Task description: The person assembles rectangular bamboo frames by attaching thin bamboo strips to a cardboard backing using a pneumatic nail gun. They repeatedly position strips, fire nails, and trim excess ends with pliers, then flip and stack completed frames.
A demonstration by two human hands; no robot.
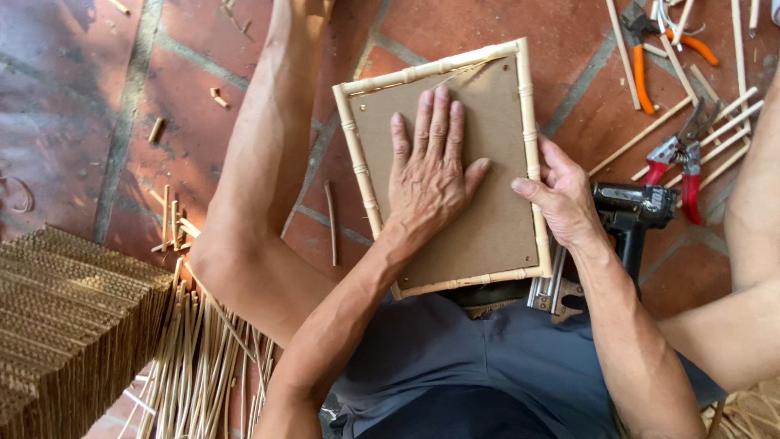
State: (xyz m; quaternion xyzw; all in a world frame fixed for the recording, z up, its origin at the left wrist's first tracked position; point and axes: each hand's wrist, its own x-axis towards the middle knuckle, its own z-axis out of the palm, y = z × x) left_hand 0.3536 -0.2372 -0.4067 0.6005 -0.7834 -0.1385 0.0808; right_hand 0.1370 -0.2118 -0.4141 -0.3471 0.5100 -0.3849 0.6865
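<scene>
The left hand [431,175] lies flat, fingers spread, on the brown backing board [479,236] inside the bamboo frame [528,122]. Just beside it, the right hand [561,195] grips the frame's right edge. Beyond that hand, a black nail gun [630,211] and red pliers [686,158] lie on the tiled floor [122,97].

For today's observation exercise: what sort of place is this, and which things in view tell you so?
Probably a craft workshop on a tiled floor: cane strips lie bundled, pliers and a nail gun sit nearby, and the left hand presses a frame.
</scene>
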